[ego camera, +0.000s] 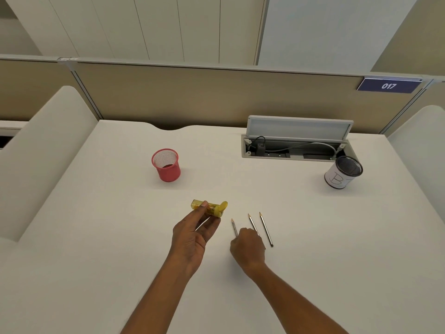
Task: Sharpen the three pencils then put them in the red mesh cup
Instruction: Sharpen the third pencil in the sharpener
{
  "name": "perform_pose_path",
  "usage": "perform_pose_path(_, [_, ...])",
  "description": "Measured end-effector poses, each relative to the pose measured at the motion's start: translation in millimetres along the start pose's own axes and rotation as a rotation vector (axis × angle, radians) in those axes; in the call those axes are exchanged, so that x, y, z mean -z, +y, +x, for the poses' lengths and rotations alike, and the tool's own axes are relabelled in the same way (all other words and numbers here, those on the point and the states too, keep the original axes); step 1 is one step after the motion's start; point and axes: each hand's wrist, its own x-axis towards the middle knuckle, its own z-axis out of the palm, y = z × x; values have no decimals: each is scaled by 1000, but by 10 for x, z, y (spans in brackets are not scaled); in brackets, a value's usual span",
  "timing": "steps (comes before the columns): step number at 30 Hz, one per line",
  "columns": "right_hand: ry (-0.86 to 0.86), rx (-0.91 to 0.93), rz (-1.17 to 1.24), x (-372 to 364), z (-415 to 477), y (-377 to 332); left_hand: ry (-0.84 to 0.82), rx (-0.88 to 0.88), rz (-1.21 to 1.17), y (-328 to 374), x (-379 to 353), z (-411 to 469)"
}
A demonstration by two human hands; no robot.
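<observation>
My left hand (192,237) grips a yellow transparent pencil sharpener (210,208) between thumb and fingers, just above the table, with its lid end pointing right. Three pencils lie side by side on the white table (313,237), tips pointing away from me. My right hand (248,249) is curled over the near ends of the left pencil (234,226) and the middle pencil (251,222). Its fingertips close on the left pencil's lower end. The right pencil (266,229) lies free beside the hand. The red mesh cup (166,165) stands upright and empty at the far left.
A white cup with a black mesh rim (343,173), marked B, stands at the far right. Behind it an open cable tray (293,145) with a raised lid is sunk into the desk. Partition walls enclose the desk at the back and both sides.
</observation>
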Motion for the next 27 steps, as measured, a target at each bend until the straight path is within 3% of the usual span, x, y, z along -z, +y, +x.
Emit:
perform_pose_path(6, [90,15,180,393,-78,66,-14,13,-25,48,-21,-7])
perform_pose_path(13, [192,321,436,1193,-360,82,-24,12,-30,113,-36,-23])
perform_pose_path(21, [366,603,398,1650,-631,59,-50,21,-41,129,-88,-14])
perform_pose_path(27, [389,656,345,1648,-594,55,-87,21,-34,128,-133,-29])
